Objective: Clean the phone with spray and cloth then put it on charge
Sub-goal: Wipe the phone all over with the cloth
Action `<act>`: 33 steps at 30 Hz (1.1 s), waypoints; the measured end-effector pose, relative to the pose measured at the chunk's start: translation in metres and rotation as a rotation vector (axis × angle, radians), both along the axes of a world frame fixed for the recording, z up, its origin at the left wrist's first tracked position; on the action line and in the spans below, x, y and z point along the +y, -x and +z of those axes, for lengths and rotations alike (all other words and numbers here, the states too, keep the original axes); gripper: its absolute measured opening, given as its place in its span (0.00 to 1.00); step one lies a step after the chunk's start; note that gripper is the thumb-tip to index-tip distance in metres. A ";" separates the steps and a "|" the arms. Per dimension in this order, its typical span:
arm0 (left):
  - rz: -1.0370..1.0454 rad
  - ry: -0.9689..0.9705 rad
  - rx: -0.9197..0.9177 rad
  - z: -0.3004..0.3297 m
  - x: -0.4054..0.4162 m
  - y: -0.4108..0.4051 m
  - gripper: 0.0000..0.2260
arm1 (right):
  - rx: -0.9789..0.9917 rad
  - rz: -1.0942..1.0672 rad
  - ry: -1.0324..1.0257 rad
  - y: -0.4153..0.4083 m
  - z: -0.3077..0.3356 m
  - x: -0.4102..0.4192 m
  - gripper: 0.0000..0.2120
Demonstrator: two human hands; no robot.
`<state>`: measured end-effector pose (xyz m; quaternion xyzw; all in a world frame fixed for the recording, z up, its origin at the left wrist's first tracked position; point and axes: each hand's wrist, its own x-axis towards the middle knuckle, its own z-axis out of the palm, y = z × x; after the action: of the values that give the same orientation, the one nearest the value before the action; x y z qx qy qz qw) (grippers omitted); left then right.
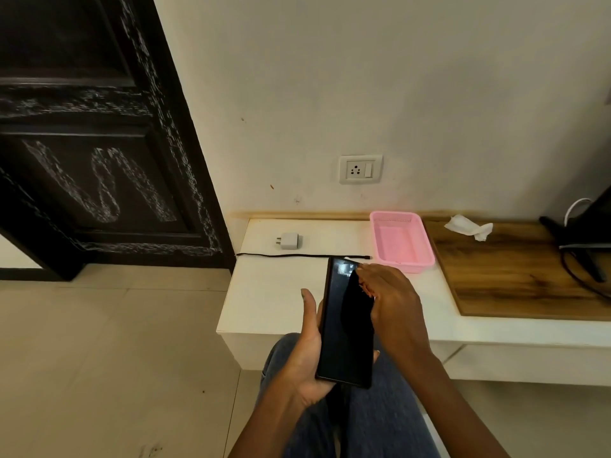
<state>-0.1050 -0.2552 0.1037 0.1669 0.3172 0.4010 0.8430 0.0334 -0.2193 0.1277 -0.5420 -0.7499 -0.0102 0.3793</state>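
Note:
My left hand (307, 355) holds a black phone (344, 328) upright over my lap, screen facing me, with the thumb along its left edge. My right hand (386, 299) lies curled over the screen's upper right part, fingertips at the top corner. A thin white sliver (351, 259) shows by those fingertips; I cannot tell whether it is a cloth. A crumpled white tissue (468, 227) lies on the wooden board. A white charger plug (288, 241) and a black cable (297, 255) rest on the white ledge (264, 292). No spray bottle is in view.
A wall socket (360, 169) with a switch sits above the ledge. An empty pink basket (400, 241) stands beside the wooden board (515, 276). Dark equipment with cables (585, 246) is at the far right. A black door (99, 143) stands on the left.

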 end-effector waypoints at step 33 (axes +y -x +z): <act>-0.001 0.037 0.025 -0.005 -0.005 -0.004 0.38 | -0.051 0.041 0.014 0.005 -0.008 -0.021 0.21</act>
<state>-0.1009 -0.2602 0.0984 0.1565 0.3349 0.3928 0.8421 0.0280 -0.2408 0.1200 -0.5287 -0.7702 -0.0113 0.3564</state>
